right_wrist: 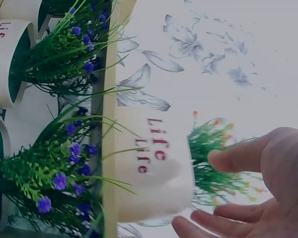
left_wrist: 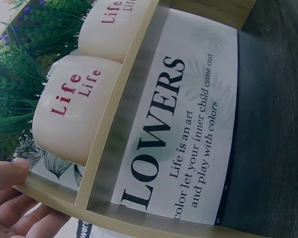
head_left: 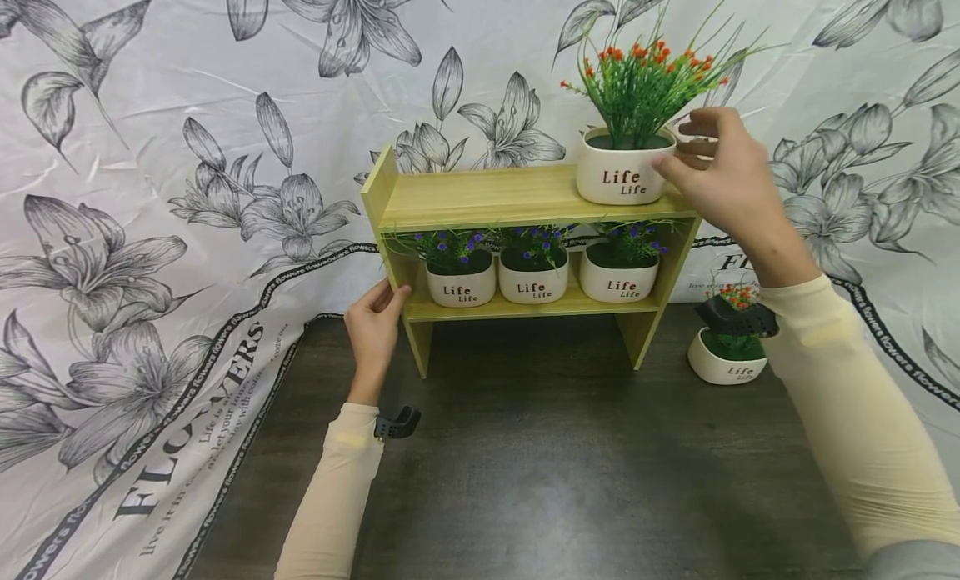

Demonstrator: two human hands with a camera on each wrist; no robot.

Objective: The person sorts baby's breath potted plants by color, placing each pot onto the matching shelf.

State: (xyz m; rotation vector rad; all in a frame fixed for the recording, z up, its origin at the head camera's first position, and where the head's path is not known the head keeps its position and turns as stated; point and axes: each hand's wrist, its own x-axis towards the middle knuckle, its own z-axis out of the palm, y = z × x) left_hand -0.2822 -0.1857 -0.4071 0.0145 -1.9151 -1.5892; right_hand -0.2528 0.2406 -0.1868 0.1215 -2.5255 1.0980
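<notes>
A small light-wood shelf (head_left: 480,198) stands against the patterned backdrop. My left hand (head_left: 374,322) grips the edge of its left side panel, thumb inside and fingers outside, as the left wrist view (left_wrist: 20,198) also shows. On the top board, at the right end, sits a white pot of orange flowers (head_left: 624,178) marked "Life Life". Around that pot's right end is my right hand (head_left: 723,176), thumb toward the front and fingers behind. In the right wrist view the thumb and fingers are spread apart beside the pot's rim, with a gap between them.
Three white pots with purple flowers (head_left: 533,278) stand in a row on the lower board. Another pot with orange flowers (head_left: 726,359) is on the dark table (head_left: 525,447) right of the shelf, partly behind the right wrist strap. A floral cloth (head_left: 225,230) hangs behind.
</notes>
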